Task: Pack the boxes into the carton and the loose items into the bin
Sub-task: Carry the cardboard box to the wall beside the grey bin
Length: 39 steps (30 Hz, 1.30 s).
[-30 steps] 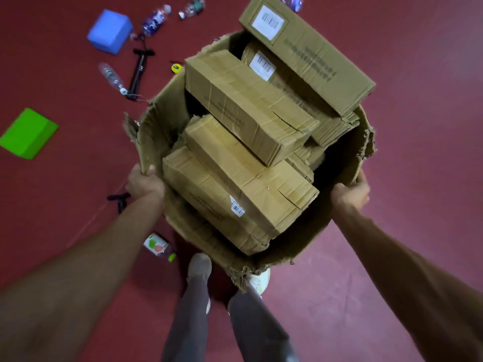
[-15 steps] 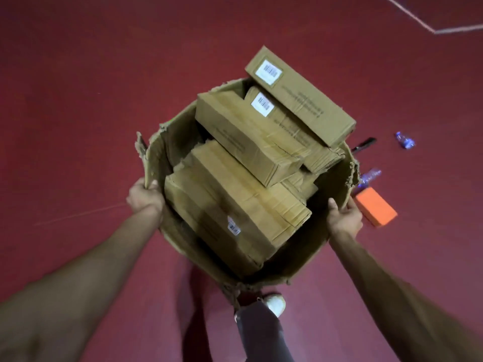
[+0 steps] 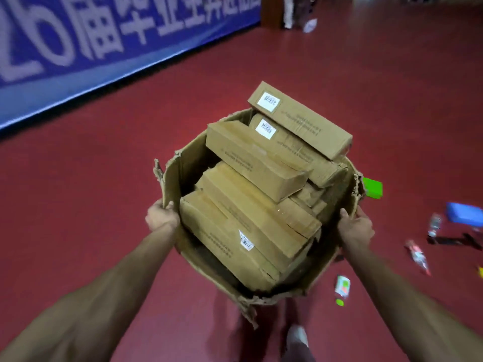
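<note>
Above the dark red floor [image 3: 78,192], in the head view, a torn brown cardboard carton [image 3: 183,165] is held up between two bare arms, apparently clear of the ground. The left hand [image 3: 160,216] clasps the carton's left rim with its fingers hooked over the edge. The right hand [image 3: 355,226] clamps the right rim, thumb inside and fingers outside. Long brown cardboard boxes [image 3: 224,239] lie stacked inside at a slant and fill the carton above its rim. The topmost box [image 3: 300,124], with a white barcode label, juts out over the far edge.

To the right, loose items lie on the floor: a green foam block [image 3: 372,188], a blue foam block [image 3: 464,214], a clear plastic bottle [image 3: 433,226], a black pump-like tool [image 3: 454,240] and a small green-and-orange packet [image 3: 343,286]. No bin is in view. A blue banner with white characters [image 3: 104,48] runs along the far left.

The risks look plain. A tilt or jolt could slide the topmost box off the pile. The ragged corners suggest the rim could rip under this load, spilling everything. The packet lies near the person's white shoe [image 3: 296,334], so a blind step could cause a trip.
</note>
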Motion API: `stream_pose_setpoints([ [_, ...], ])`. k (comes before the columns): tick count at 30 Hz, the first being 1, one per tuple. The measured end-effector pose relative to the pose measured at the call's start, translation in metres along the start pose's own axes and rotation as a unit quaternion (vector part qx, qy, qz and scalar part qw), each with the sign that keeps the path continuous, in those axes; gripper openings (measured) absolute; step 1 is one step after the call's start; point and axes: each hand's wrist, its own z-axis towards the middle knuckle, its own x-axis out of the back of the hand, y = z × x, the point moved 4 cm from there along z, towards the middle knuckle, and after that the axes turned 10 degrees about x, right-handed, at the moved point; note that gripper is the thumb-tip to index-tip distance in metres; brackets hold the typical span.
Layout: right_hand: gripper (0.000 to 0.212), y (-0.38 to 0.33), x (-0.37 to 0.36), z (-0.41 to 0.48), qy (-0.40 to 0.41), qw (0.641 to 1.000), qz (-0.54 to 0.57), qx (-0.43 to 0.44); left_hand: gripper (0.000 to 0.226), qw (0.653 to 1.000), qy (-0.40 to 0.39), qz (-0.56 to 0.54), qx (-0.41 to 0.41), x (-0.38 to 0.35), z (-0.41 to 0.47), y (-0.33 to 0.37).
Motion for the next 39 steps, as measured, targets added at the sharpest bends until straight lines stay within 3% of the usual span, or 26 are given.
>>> stream_pose_setpoints([
  [7, 0.040, -0.158, -0.227, -0.111, -0.177, 0.978, -0.008, 0.111, 0.028, 0.972, 0.184, -0.086, 0.117, 0.215, 0.130, -0.051],
  [12, 0.038, -0.240, -0.409, -0.211, -0.290, 0.946, 0.012, 0.141, 0.028, 0.937, 0.279, -0.121, 0.173, 0.338, 0.218, -0.089],
  [17, 0.037, -0.318, -0.575, -0.329, -0.402, 0.901, 0.013, 0.161, 0.028, 0.889, 0.377, -0.134, 0.224, 0.453, 0.298, -0.109],
  [22, 0.037, -0.390, -0.684, -0.455, -0.476, 0.855, 0.000, 0.206, 0.029, 0.829, 0.453, -0.169, 0.280, 0.558, 0.351, -0.131],
  [30, 0.037, -0.470, -0.845, -0.643, -0.517, 0.805, -0.020, 0.291, 0.027, 0.762, 0.499, -0.249, 0.329, 0.700, 0.479, -0.205],
  [39, 0.041, -0.560, -1.004, -0.819, -0.516, 0.808, -0.036, 0.283, 0.026, 0.757, 0.491, -0.261, 0.344, 0.862, 0.647, -0.219],
])
